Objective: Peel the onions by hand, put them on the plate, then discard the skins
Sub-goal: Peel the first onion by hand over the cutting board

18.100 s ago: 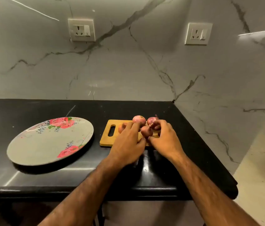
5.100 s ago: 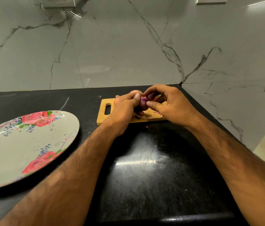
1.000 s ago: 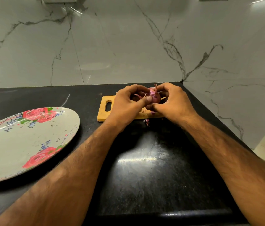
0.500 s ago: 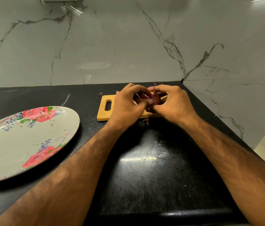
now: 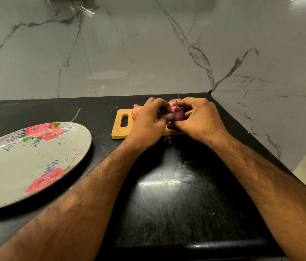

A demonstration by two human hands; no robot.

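Note:
A small purple-red onion (image 5: 178,113) sits between both hands above the wooden cutting board (image 5: 119,131). My left hand (image 5: 148,123) pinches its skin with thumb and fingertips, while my right hand (image 5: 198,117) grips the onion from the right. Two more unpeeled onions lie on the board, one (image 5: 136,111) behind my left hand and another (image 5: 172,102) behind the held one, both partly hidden. A scrap of skin (image 5: 169,139) lies at the board's near edge. The grey floral plate (image 5: 16,172) lies bare at the left.
Everything rests on a black stone counter (image 5: 167,194) set in a corner of marble walls. The counter's right edge (image 5: 272,153) drops off to a pale floor. The front edge runs along the bottom of the view.
Both hands stayed over the board and kept working the onion's skin. The onion has turned slightly in my fingers over the last second. The plate has not moved.

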